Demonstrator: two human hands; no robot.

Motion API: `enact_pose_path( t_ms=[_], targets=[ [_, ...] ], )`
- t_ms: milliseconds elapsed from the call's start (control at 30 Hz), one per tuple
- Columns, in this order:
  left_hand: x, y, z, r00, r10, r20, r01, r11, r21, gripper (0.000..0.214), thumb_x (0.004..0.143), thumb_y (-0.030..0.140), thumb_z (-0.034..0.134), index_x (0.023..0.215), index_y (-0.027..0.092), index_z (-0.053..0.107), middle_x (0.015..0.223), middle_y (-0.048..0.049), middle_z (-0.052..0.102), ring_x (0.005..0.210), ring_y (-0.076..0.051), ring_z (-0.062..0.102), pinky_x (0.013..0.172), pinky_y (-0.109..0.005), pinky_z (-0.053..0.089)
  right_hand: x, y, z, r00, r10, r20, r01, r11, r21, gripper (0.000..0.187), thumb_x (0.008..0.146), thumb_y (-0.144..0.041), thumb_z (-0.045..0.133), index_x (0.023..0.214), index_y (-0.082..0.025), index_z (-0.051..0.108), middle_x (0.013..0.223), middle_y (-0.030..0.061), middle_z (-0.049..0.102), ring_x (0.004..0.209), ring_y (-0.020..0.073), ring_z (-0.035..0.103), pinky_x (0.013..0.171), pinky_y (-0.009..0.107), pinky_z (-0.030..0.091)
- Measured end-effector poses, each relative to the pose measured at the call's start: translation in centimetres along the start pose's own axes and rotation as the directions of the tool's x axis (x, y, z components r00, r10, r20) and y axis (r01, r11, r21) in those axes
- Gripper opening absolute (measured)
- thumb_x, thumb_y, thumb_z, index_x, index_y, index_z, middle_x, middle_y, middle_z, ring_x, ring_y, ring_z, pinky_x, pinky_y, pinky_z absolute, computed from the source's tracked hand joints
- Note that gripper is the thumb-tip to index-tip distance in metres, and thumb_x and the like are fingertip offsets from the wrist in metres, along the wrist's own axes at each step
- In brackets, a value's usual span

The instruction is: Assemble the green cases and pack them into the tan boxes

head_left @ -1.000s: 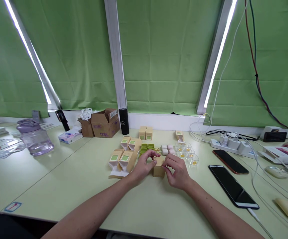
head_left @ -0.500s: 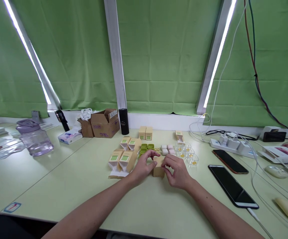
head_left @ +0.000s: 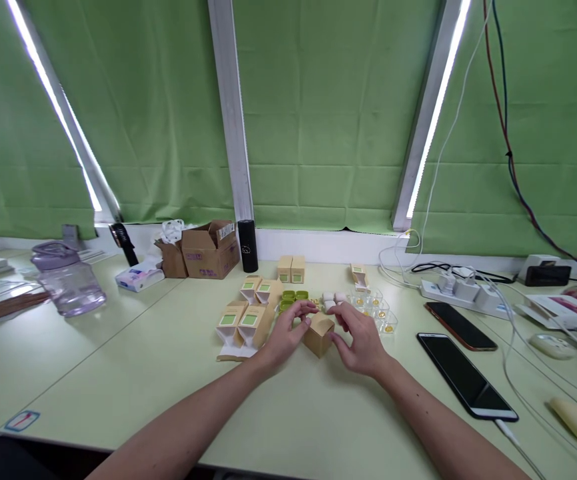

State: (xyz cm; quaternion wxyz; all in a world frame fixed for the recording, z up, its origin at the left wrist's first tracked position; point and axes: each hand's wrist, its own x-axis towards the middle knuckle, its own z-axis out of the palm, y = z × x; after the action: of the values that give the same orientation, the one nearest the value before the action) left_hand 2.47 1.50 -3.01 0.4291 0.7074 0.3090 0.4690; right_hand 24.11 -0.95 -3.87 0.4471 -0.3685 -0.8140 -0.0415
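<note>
Between my two hands a small brown cardboard box (head_left: 317, 341) stands on the table, turned with one corner towards me. My left hand (head_left: 291, 328) holds its left side, thumb at the upper edge and fingers curled behind. My right hand (head_left: 358, 337) has its thumb against the right side and its index finger bent over the far top edge. Just beyond are green containers (head_left: 287, 301), pale pink-white pieces (head_left: 329, 300) and clear cups (head_left: 382, 312) with yellow bits inside. Left of my hands, several tan boxes with green labels (head_left: 251, 319) lie with flaps open.
Two closed boxes (head_left: 291, 269) and another open box (head_left: 360, 276) stand farther back. A black cylinder (head_left: 247, 245), a carton (head_left: 212, 250) and a jug (head_left: 68, 280) are leftward. Phones (head_left: 467, 375), a power strip (head_left: 463, 295) and cables lie right. Another person's arm (head_left: 8, 308) shows far left.
The small box has rotated so a corner faces me. My right fingers have spread wider and shifted at its right side. The other person's arm at far left reaches farther in.
</note>
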Motion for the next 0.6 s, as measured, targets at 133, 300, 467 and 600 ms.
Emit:
enact_pose_path(
  t_ms=[133,300,467,600],
  targets=[
    [0.0,0.0,0.0,1.000,-0.017,-0.013,0.016,1.000,-0.023,0.033,0.096,0.042,0.064,0.122,0.022,0.065,0.128,-0.0131,0.069,0.126,-0.030,0.063,0.111,-0.046,0.047,0.1,-1.0,0.0,0.997,-0.012,0.080,0.017,0.998,-0.063,0.046,0.084,-0.023,0.065,0.129,-0.023,0.054,0.109,0.0083,0.063,0.085,0.0234,0.063,0.061,0.030,0.041],
    [0.3,-0.1,-0.1,0.996,-0.032,-0.080,0.033,0.999,0.011,0.026,0.096,0.037,0.061,0.116,0.021,0.065,0.120,-0.0119,0.070,0.120,-0.029,0.065,0.106,-0.045,0.049,0.1,-0.4,-0.4,0.992,0.042,0.117,-0.031,0.995,-0.093,0.049,0.082,-0.017,0.062,0.129,-0.023,0.052,0.116,0.0099,0.063,0.090,0.0253,0.065,0.063,0.031,0.044],
    [0.5,-0.1,-0.1,0.987,-0.019,-0.162,0.031,0.997,0.071,0.021,0.096,0.036,0.058,0.108,0.020,0.064,0.105,-0.0088,0.070,0.105,-0.026,0.067,0.097,-0.041,0.051,0.0,0.8,-0.3,0.993,0.075,0.089,-0.066,0.994,-0.092,0.051,0.079,-0.010,0.058,0.128,-0.024,0.051,0.113,0.0080,0.063,0.085,0.0223,0.065,0.064,0.030,0.045],
    [0.4,0.3,-0.3,0.979,-0.023,-0.200,0.052,0.988,0.143,0.020,0.099,0.037,0.054,0.106,0.021,0.062,0.086,-0.0048,0.072,0.091,-0.025,0.067,0.089,-0.039,0.049,0.0,1.3,0.5,0.987,0.162,0.008,-0.158,0.972,-0.176,0.044,0.084,-0.009,0.053,0.126,-0.023,0.051,0.107,0.0065,0.066,0.077,0.0206,0.064,0.058,0.028,0.039]
  ],
)
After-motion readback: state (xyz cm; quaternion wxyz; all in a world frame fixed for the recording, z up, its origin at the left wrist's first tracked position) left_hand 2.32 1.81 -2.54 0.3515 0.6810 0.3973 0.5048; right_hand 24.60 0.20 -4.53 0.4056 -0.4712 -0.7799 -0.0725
